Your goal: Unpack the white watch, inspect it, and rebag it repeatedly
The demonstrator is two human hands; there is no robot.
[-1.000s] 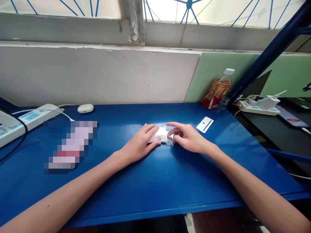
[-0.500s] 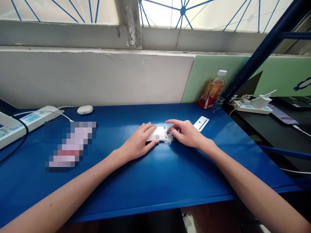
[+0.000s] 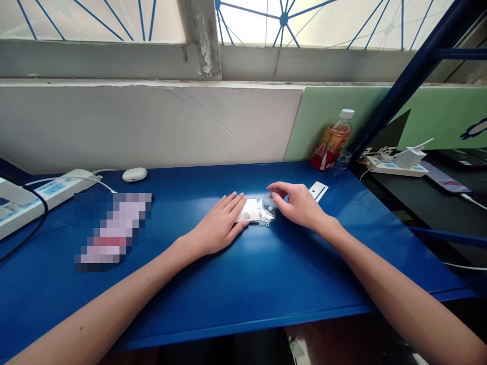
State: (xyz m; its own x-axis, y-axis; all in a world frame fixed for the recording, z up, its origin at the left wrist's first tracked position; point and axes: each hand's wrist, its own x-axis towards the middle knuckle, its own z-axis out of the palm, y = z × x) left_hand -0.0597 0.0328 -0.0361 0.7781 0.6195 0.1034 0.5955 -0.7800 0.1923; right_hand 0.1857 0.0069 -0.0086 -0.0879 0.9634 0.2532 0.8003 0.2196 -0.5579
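Note:
A small clear plastic bag (image 3: 268,209) lies on the blue desk. It has a white label with a printed square code, and a small chain and a round piece show inside its right end. My left hand (image 3: 224,220) lies flat on the bag's left part, fingers stretched out, covering that end. Just right of the bag is my right hand (image 3: 294,202), its fingers loosely bent and apart with nothing between them. Behind the right hand a white card (image 3: 318,190) with a dark stripe and a hole lies on the desk, partly covered.
A phone-like pixelated object (image 3: 117,228) lies on the left, by a white power strip (image 3: 57,188) with cables and a white earbud case (image 3: 134,174). A drink bottle (image 3: 332,142) leans at the back right, near a blue metal post (image 3: 395,96).
My right hand has drawn back up and to the right, off the bag, uncovering its right end. My left hand stays flat on the bag.

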